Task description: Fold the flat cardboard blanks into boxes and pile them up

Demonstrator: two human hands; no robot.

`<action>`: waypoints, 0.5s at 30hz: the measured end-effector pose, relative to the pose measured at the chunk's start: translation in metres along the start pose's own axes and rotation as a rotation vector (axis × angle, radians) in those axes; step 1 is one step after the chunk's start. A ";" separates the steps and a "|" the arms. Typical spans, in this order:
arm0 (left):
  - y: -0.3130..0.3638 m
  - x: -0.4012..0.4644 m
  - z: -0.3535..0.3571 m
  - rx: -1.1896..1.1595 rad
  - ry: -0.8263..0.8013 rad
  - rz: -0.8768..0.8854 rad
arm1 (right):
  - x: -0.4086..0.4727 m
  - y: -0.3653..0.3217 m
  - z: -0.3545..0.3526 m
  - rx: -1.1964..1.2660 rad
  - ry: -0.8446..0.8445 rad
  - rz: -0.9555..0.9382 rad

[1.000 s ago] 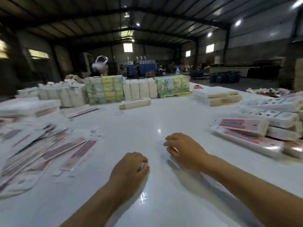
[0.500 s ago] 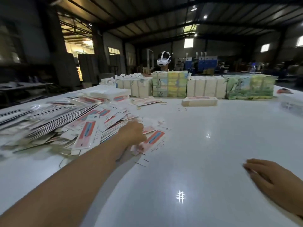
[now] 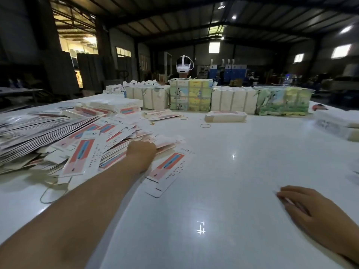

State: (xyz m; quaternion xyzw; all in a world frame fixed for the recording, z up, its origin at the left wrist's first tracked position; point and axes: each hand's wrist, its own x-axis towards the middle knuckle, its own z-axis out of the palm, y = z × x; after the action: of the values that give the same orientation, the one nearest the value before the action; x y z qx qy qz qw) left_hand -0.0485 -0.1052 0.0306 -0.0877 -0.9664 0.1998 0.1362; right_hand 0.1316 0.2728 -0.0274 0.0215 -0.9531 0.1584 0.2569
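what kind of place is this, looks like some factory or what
Most likely a packaging workshop in a warehouse-type hall. A heap of flat printed blanks covers the left of a big white table, bundled stacks line its far edge, and a high metal roof hangs over dim machinery behind.

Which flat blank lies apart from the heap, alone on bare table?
The red-and-blue printed blank just right of the left hand, lying flat on the white table. The other blanks overlap in the heap on the left.
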 end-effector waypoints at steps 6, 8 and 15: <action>0.043 -0.025 -0.067 -0.285 0.390 0.009 | 0.000 -0.007 -0.009 0.023 -0.148 0.029; 0.083 -0.048 -0.083 -0.317 0.580 0.183 | 0.004 -0.014 -0.015 0.233 -0.044 0.141; 0.184 -0.111 -0.096 -0.312 0.873 0.563 | 0.008 -0.016 -0.048 1.510 0.015 0.852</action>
State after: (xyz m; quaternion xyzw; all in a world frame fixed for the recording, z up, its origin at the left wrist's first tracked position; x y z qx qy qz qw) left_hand 0.1067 0.0713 0.0149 -0.4370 -0.7774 0.0275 0.4517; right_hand 0.1495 0.2727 0.0209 -0.1736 -0.5179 0.8318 0.0991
